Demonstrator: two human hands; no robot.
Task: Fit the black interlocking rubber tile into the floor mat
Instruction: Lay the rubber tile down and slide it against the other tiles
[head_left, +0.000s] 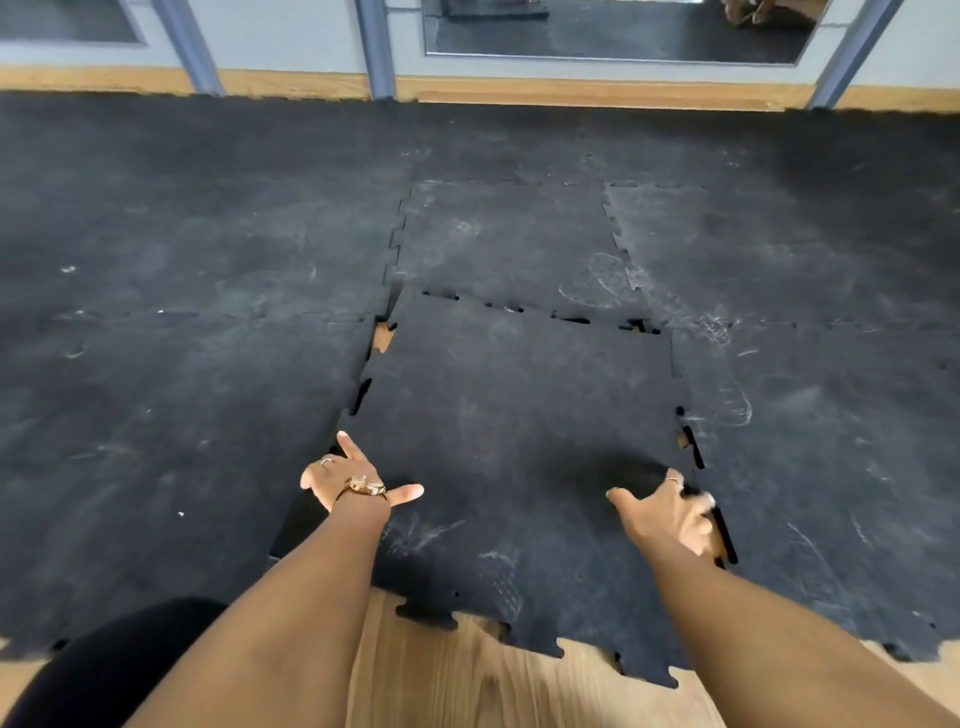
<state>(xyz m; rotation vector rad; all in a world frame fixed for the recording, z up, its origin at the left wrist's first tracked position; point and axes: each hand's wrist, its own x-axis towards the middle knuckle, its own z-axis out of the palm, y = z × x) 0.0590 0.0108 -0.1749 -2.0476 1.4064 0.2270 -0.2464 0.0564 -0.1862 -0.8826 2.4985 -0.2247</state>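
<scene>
The loose black rubber tile (519, 415) lies slightly askew in a slot of the black floor mat (182, 364). Narrow gaps show wood along its left, far and right seams, and its toothed near edge overhangs the bare wooden floor. My left hand (353, 480), with a gold watch and a ring, rests with fingers spread on the tile's left seam. My right hand (670, 514) is blurred. It lies palm down at the tile's right seam, thumb spread, fingers over the edge.
Wooden floor (467, 686) shows in front of the mat's toothed near edge. My dark-clothed knee (114, 670) is at the lower left. Grey posts (376, 47), a wooden skirting board and a mirrored wall stand along the mat's far edge.
</scene>
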